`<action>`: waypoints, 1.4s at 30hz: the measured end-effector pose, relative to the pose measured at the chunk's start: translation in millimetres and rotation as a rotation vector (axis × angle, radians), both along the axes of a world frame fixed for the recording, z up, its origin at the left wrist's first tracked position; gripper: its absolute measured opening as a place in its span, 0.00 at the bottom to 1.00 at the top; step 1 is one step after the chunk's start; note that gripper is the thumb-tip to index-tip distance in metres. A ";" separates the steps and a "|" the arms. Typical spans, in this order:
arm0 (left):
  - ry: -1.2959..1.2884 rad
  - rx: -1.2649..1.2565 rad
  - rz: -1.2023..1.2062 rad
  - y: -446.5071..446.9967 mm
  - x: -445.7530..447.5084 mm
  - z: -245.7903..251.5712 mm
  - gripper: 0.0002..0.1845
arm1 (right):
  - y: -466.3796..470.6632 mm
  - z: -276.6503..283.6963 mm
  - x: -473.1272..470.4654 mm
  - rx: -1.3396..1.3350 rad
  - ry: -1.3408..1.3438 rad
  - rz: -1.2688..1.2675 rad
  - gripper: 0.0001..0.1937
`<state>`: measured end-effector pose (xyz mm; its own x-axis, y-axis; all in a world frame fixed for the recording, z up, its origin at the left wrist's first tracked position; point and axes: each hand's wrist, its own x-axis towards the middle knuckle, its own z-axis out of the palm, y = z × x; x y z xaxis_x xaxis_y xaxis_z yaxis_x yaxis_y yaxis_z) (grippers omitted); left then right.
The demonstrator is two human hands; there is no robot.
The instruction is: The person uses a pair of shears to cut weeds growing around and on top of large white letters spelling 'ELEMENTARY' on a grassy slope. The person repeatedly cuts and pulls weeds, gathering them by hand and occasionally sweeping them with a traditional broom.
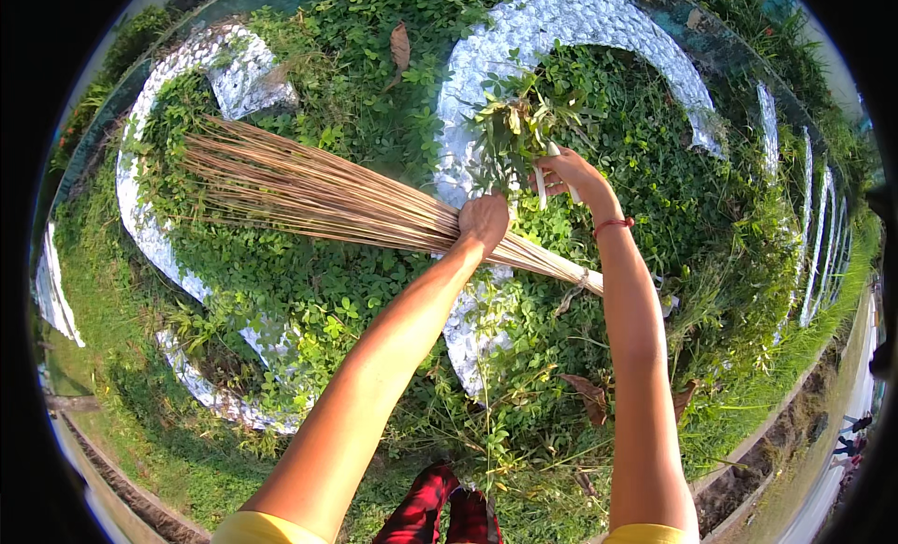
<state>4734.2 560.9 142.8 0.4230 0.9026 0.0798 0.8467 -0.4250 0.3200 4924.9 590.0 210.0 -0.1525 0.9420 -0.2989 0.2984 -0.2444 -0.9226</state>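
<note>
A stick broom of thin brown ribs (330,186) lies slantwise across the view, its spread end to the left and its tied end to the right. My left hand (484,223) is closed around the broom toward its narrow part. Pulled leafy weeds (523,126) form a bunch just beyond both hands. My right hand (567,175) is beside the bunch, with a white-handled tool (540,186) between its fingers; the kind of tool is not clear, though it looks like scissors. Whether the right hand also holds the weeds cannot be told.
White-painted curved stone borders (459,88) rise from low green plants (295,277). Dry brown leaves (400,47) lie among them. White strips (807,221) stand at the right. A dug soil edge (744,474) runs along the lower right, with people (852,442) farther off.
</note>
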 end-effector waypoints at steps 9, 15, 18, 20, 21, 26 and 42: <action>-0.048 0.223 0.191 -30.4 -61.5 57.7 0.21 | -4.6 -36.2 3.4 -0.379 0.542 -0.214 0.13; -0.146 0.173 0.160 -41.3 -60.8 67.3 0.19 | 53.9 -52.5 -8.0 -0.159 0.450 -0.393 0.13; -0.114 0.190 0.165 -46.8 -51.7 65.9 0.18 | 63.5 -59.4 -6.4 -0.094 0.384 -0.382 0.11; -0.120 0.191 0.102 -49.3 -49.7 64.0 0.17 | 59.5 -60.5 -4.0 -0.037 0.267 -0.393 0.09; -0.125 0.201 0.083 -49.9 -49.8 62.7 0.17 | 53.7 -60.5 -3.4 0.039 0.311 -0.317 0.09; -0.040 0.284 0.126 -42.6 -65.7 53.1 0.18 | -4.5 -50.2 9.2 -0.122 0.154 -0.301 0.12; -0.122 0.214 0.086 -49.5 -58.0 59.7 0.18 | 53.2 -42.5 14.1 0.142 -0.021 -0.348 0.16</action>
